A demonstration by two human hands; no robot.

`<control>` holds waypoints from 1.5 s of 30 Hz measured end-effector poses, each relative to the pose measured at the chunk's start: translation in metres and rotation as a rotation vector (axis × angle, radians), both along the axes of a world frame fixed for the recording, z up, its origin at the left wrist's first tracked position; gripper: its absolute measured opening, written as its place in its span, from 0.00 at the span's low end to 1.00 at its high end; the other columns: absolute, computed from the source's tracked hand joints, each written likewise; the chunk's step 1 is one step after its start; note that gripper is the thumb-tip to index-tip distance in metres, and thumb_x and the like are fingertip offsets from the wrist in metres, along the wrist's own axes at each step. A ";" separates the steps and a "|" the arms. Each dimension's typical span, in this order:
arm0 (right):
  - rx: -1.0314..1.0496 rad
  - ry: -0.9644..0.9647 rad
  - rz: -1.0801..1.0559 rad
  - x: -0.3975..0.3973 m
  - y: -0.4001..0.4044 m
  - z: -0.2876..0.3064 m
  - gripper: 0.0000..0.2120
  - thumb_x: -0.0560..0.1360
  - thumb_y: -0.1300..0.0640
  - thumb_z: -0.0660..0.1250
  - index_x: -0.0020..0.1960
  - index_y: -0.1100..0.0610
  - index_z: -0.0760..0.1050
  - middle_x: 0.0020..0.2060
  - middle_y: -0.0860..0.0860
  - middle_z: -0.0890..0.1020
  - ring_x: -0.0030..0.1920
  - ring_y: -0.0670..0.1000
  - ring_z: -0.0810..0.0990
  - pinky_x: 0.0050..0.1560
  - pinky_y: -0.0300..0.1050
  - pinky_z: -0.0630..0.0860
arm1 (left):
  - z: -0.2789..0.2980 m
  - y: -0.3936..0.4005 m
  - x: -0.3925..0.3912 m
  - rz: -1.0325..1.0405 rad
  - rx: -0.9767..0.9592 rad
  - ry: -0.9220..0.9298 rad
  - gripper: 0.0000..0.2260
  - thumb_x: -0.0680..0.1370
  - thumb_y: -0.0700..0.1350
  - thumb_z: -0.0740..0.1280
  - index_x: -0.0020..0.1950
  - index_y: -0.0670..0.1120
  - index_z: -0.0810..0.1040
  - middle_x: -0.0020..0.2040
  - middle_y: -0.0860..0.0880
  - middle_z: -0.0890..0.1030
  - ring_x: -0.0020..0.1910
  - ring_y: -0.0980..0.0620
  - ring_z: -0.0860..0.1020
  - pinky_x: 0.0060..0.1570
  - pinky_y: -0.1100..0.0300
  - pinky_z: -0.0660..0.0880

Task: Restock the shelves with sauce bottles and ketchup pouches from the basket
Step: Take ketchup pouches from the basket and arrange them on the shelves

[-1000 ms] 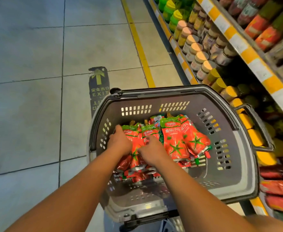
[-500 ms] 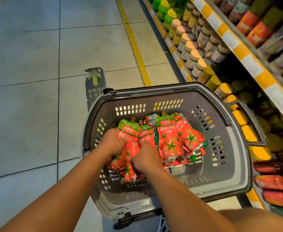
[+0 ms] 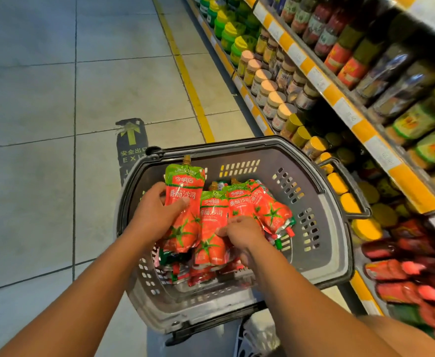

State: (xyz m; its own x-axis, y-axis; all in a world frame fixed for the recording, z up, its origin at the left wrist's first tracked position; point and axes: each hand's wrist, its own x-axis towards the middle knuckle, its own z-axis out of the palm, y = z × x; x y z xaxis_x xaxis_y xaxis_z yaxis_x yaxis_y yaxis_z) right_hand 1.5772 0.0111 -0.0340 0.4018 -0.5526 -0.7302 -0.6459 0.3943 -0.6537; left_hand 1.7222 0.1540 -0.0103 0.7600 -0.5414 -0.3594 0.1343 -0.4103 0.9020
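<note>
A grey plastic basket [image 3: 334, 228] stands in front of me with several red-and-green ketchup pouches inside. My left hand [image 3: 154, 217] grips one ketchup pouch [image 3: 185, 194] and holds it upright above the pile, its gold cap at the top. My right hand [image 3: 242, 233] pinches the lower part of a second ketchup pouch [image 3: 212, 215] that lies among the others [image 3: 265, 207]. More pouches lie flat on the basket's bottom [image 3: 185, 271]. The shelves [image 3: 340, 104] run along the right.
The right-hand shelves hold rows of jars with tan lids [image 3: 267, 91], green-and-yellow containers [image 3: 229, 32] and dark sauce bottles [image 3: 345, 57]. Red pouches [image 3: 401, 274] lie on the lowest shelf at the right. A yellow floor line [image 3: 185, 73] and an exit sticker [image 3: 131, 140] mark the tiled aisle.
My left hand has lifted one pouch up out of the pile and stood it upright. My right hand has shifted right onto a neighbouring pouch.
</note>
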 end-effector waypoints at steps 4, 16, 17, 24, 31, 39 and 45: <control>0.154 -0.212 -0.115 -0.029 -0.016 0.037 0.09 0.77 0.72 0.68 0.47 0.59 0.81 0.39 0.55 0.86 0.36 0.51 0.84 0.37 0.48 0.81 | 0.022 -0.003 -0.009 0.125 -0.177 0.209 0.10 0.77 0.44 0.76 0.57 0.46 0.81 0.50 0.41 0.87 0.50 0.37 0.86 0.53 0.34 0.81; 0.031 -0.741 -0.361 -0.197 -0.044 0.183 0.16 0.80 0.69 0.61 0.65 0.66 0.78 0.56 0.64 0.84 0.52 0.59 0.86 0.54 0.57 0.84 | 0.120 -0.050 -0.087 -0.159 -0.346 0.443 0.03 0.79 0.40 0.71 0.47 0.42 0.79 0.37 0.41 0.86 0.30 0.47 0.84 0.30 0.54 0.82; 0.010 -0.759 -0.398 -0.219 -0.042 0.194 0.17 0.79 0.69 0.62 0.67 0.66 0.76 0.58 0.65 0.83 0.53 0.60 0.85 0.54 0.58 0.84 | 0.130 -0.051 -0.098 -0.202 -0.346 0.467 0.03 0.79 0.39 0.71 0.49 0.40 0.80 0.40 0.39 0.85 0.32 0.45 0.84 0.32 0.53 0.83; -0.144 -0.782 -0.748 -0.356 0.012 0.252 0.20 0.74 0.59 0.72 0.65 0.57 0.80 0.60 0.61 0.85 0.61 0.60 0.83 0.63 0.63 0.78 | 0.201 -0.054 -0.189 -0.437 -0.373 0.485 0.07 0.70 0.37 0.71 0.48 0.42 0.81 0.51 0.32 0.82 0.41 0.39 0.83 0.45 0.47 0.82; -0.326 -0.750 -0.882 -0.482 0.067 0.246 0.14 0.76 0.66 0.70 0.61 0.62 0.81 0.53 0.62 0.86 0.50 0.59 0.87 0.52 0.53 0.84 | 0.246 -0.071 -0.309 -0.634 -0.333 0.432 0.14 0.71 0.36 0.71 0.57 0.36 0.80 0.55 0.29 0.82 0.52 0.29 0.82 0.49 0.32 0.81; -0.510 -0.649 -1.192 -0.637 0.115 0.227 0.12 0.74 0.69 0.70 0.58 0.65 0.82 0.49 0.63 0.87 0.43 0.56 0.87 0.44 0.49 0.84 | 0.249 -0.088 -0.469 -0.939 -0.225 0.342 0.11 0.75 0.34 0.71 0.57 0.35 0.80 0.53 0.31 0.84 0.51 0.32 0.84 0.51 0.37 0.82; -0.590 -0.501 -1.407 -0.727 0.129 0.213 0.11 0.75 0.71 0.69 0.56 0.66 0.81 0.47 0.63 0.87 0.44 0.59 0.87 0.47 0.55 0.85 | 0.231 -0.104 -0.565 -1.173 -0.154 0.325 0.09 0.77 0.35 0.71 0.57 0.37 0.81 0.51 0.34 0.86 0.51 0.34 0.85 0.53 0.40 0.82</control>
